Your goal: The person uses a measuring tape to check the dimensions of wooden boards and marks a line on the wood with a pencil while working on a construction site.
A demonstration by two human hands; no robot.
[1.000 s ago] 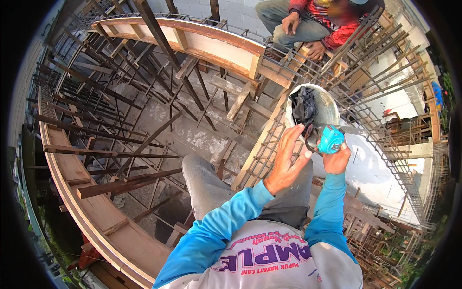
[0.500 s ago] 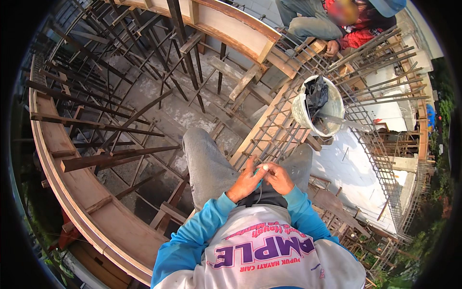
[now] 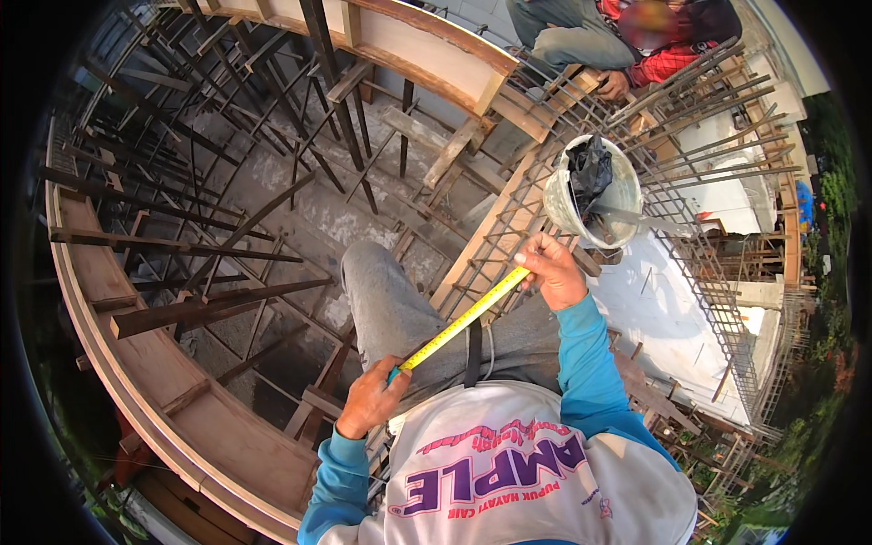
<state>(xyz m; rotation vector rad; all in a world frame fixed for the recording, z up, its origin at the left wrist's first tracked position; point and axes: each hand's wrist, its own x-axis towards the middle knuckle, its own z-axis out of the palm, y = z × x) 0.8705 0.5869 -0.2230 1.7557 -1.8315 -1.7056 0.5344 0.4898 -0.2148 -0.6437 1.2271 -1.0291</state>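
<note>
Here, seen from above, a person crouches on a rebar cage (image 3: 509, 236) with a yellow measuring tape (image 3: 463, 320) stretched taut between both hands. The left hand (image 3: 371, 398) is closed around the tape's case, of which only a small teal edge shows at the thumb; the case itself is otherwise hidden in the fist. The right hand (image 3: 551, 270) pinches the free end of the tape between thumb and fingers, held higher and farther out than the left. The tape runs diagonally across the person's grey trousers (image 3: 400, 309), from near the left knee up toward the cage. Both forearms wear blue sleeves (image 3: 586, 359), and a white printed shirt (image 3: 536, 472) fills the lower edge of the view.

Just beyond the right hand a pale bucket (image 3: 581, 204) rests on the rebar, holding a crumpled black bag (image 3: 590, 168) and a thin metal tool whose kind cannot be told. At the top of the view a second person (image 3: 627, 41) in a red checked shirt and grey trousers sits on the steel, one hand resting on it. A curved wooden formwork wall (image 3: 163, 381) sweeps around the left side, braced by dark steel props (image 3: 218, 304) that lean inward over a rough concrete floor (image 3: 300, 200). A second formwork panel (image 3: 427, 50) closes the far side. To the right lies a white concrete slab (image 3: 663, 309) bordered by further rebar mesh.
</note>
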